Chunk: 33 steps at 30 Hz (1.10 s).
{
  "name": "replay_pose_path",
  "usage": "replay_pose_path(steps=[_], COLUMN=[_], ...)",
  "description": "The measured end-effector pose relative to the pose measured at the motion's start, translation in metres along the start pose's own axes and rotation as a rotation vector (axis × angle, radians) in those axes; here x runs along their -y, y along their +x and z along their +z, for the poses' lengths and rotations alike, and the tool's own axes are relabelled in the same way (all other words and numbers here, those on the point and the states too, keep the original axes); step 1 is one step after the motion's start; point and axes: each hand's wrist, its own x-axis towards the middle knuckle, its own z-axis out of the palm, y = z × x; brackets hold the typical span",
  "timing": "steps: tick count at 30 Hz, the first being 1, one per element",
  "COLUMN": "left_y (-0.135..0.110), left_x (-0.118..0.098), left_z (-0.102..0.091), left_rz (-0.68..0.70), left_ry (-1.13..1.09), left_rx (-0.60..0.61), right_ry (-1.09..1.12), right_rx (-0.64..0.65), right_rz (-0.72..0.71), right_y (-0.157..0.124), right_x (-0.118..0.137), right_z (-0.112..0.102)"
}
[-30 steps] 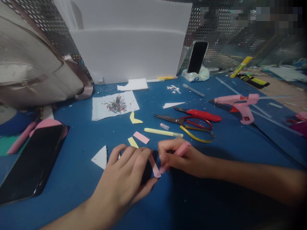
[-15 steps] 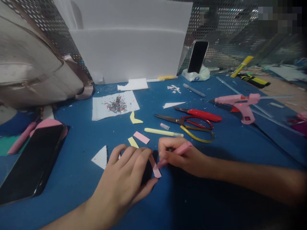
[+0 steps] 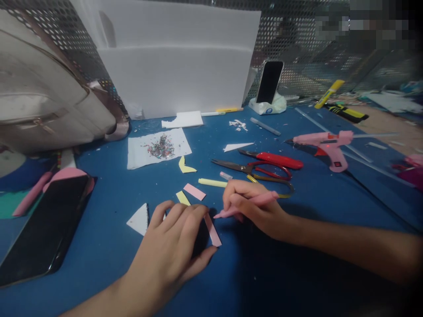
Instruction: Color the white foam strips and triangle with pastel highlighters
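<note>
Pink flat narrow strip (image 3: 213, 233), right at the lower centre of the frame, spans the gap between the forefinger and thumb of the left hand (image 3: 175, 240)! That hand is half curled, fingers bent over the blue tabletop (image 3: 205, 290), steadying the strip at its two ends. Over to the right hand (image 3: 256, 209), closed snugly around a pink marker (image 3: 267, 198), its pointed tip just beside the strip's upper end; whether they touch, I cannot tell. Above the knuckles, centre frame, lie a small pink rectangle (image 3: 194, 192) and a pale yellow strip (image 3: 183, 197), then a slim pale yellow marker (image 3: 211, 182) running in behind the right hand. Just beyond sit dark-bladed scissors with red and yellow handles (image 3: 246, 168). Left of centre, a white triangular piece (image 3: 138, 220) rests near the left hand. Out on the right, a pink glue gun (image 3: 313, 140) lies on its side; far left, a black smartphone (image 3: 44, 229) lies flat, well apart from both hands.
</note>
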Motion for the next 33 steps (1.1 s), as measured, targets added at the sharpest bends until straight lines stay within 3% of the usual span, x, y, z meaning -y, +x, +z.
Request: replay_pose_path(steps=[6,15,22,33], left_y=[-0.0016,0.003,0.0027,0.0066], left_x=[0.0016,0.0057,0.0058,0.0028], left_z=[-0.0028,0.0032,0.0028,0.0004], left_rz=[-0.026,-0.106,-0.077,-0.166], left_ry=[-0.038,-0.076,-0.098,-0.146], left_rx=[0.011,0.065,0.047,0.069], right_ry=[0.069,0.069,0.063,0.047], right_rx=[-0.049,0.057,0.063,0.06], right_rz=[-0.028,-0.029,-0.024,0.002], right_y=[-0.0043,-0.0032,-0.0027,-0.0032], right_x=[0.0015,-0.0018,0.0004,-0.0027], right_z=[-0.0045,-0.0042,-0.0054,-0.0051])
